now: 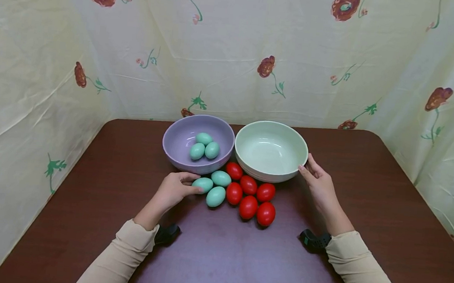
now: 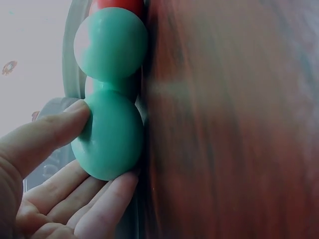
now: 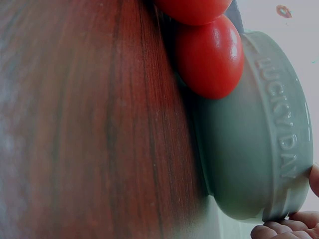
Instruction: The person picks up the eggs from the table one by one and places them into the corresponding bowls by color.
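Pinching a turquoise egg between thumb and fingers, the left hand reaches in from the side, just in front of the purple bowl; whether the egg touches the table is hard to make out. From the head, most of its fingers are hidden behind the hand, but the left wrist view shows them bent beneath the egg, the thumb pressed to its side. The right hand grips the outer edge of the pale green bowl, thumb towards the near side and fingers farther round; its own wrist view cuts it down to a bit of thumb and some fingertips. That view alone reveals the raised words LUCKY DAY along the bowl's wall. Both forearms slant inward, a black wrist device on each, the beige sleeves cut off by the bottom edge. Near the held egg lie two more turquoise eggs, then six red eggs in a cluster in front of the pale bowl; the right wrist view catches just two, one cropped. Three further turquoise eggs sit inside the purple bowl, visible only from the head. Behind the table hangs a flowered curtain.
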The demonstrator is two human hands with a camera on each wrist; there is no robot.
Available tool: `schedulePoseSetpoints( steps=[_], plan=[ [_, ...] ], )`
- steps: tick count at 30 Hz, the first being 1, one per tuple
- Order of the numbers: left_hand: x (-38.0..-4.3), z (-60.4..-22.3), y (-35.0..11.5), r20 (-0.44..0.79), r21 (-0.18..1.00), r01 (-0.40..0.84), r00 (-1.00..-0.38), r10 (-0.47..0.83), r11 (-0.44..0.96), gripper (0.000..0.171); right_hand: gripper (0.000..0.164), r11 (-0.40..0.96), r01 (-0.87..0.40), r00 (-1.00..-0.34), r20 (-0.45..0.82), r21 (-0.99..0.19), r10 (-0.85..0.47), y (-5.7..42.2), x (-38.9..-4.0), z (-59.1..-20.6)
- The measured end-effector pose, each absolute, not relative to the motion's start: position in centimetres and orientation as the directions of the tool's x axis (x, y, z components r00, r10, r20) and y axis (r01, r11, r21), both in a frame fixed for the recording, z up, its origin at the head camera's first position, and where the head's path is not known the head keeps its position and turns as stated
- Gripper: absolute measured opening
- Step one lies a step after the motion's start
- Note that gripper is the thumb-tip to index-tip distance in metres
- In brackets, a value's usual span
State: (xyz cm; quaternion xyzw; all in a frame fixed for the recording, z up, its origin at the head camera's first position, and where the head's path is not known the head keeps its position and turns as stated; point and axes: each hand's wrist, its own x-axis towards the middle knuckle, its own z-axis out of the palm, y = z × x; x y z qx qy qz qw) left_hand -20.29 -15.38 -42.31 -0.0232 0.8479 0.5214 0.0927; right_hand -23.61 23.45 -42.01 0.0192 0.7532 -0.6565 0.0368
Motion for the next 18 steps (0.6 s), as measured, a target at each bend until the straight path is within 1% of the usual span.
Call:
schedulePoseSetpoints(
  steps=[10,18],
  plan=[
    [-20.0,-41.6,-15.4,-0.159,0.871,-0.113,-0.986,0.057,0.478,0.043,0.068,0.138,0.073,-0.997,-0.077,-0.988,-0.019,23.4,-23.7,-42.1],
    [-19.8,-40.8,-15.4,-0.131,0.846,-0.077,-0.989,0.065,0.528,0.042,0.067,0.125,0.067,-0.997,-0.07,-0.99,-0.02,23.5,-23.7,-42.2]
  ],
)
